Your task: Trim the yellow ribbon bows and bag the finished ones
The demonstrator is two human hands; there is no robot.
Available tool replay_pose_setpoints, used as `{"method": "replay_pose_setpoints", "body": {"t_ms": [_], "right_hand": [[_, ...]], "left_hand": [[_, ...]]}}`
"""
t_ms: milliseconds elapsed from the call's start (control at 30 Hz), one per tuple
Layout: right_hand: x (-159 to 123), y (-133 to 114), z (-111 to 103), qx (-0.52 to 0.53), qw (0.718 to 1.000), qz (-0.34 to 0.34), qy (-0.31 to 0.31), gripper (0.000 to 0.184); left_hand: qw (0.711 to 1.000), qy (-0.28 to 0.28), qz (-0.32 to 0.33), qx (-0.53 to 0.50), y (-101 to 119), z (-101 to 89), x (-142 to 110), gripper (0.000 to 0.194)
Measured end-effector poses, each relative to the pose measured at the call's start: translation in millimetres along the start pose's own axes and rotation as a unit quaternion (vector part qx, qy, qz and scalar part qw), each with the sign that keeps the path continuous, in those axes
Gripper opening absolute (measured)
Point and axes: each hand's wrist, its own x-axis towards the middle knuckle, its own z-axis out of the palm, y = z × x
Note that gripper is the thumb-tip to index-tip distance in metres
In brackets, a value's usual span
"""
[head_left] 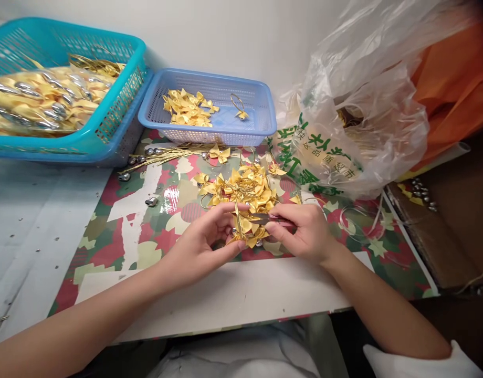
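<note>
My left hand (204,239) is closed around a yellow ribbon bow (244,224), its thumb at the lower petals and its forefinger at an upright strand of gold cord (237,216). In my right hand (304,228) are small scissors (267,218) with dark blades and a pinkish handle, partly hidden by the fingers. Their blades point left, close beside the cord. Just beyond both hands lies a heap of yellow bows (251,184) with gold cord loops. Silvery beads show among the bows.
A blue basket (221,135) at the back holds more bows. At left, a turquoise basket (119,100) contains a bag of bows and silver bells or beads. Gold cords (166,153) lie before them. A plastic bag (324,152) stands right, near a cardboard box (438,247).
</note>
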Motion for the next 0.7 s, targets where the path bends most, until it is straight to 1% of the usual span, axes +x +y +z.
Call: {"method": "replay_pose_setpoints", "body": {"t_ms": [67, 133, 200, 267, 333, 433, 600, 700], "right_hand": [[0, 2, -2, -0.012, 0.999, -0.024, 0.021, 0.031], [0, 3, -3, -0.023, 0.996, -0.082, 0.036, 0.033], [-1, 3, -1, -0.032, 0.988, -0.141, 0.044, 0.036], [-1, 2, 1, -0.040, 0.982, -0.177, 0.047, 0.037], [-1, 2, 2, -0.050, 0.980, -0.187, 0.042, 0.037], [-1, 3, 2, -0.062, 0.980, -0.189, 0.029, 0.037], [0, 3, 0, -0.059, 0.980, -0.193, -0.002, 0.040], [1, 4, -1, -0.034, 0.978, -0.204, -0.014, 0.040]], "left_hand": [[0.998, 0.001, -0.007, -0.055, 2, 0.5, 1, 0.040], [0.996, 0.017, -0.014, -0.089, 3, 0.2, 2, 0.037], [0.994, 0.034, -0.027, -0.102, 4, -0.5, 3, 0.028], [0.993, 0.040, -0.042, -0.105, 6, -1.3, 3, 0.018], [0.993, 0.037, -0.049, -0.106, 9, -1.5, 4, 0.013], [0.991, 0.022, -0.073, -0.113, 11, -1.3, 4, 0.011], [0.981, 0.015, -0.140, -0.132, 8, -2.9, 3, 0.023], [0.972, -0.004, -0.181, -0.149, 6, -4.7, 3, 0.030]]}}
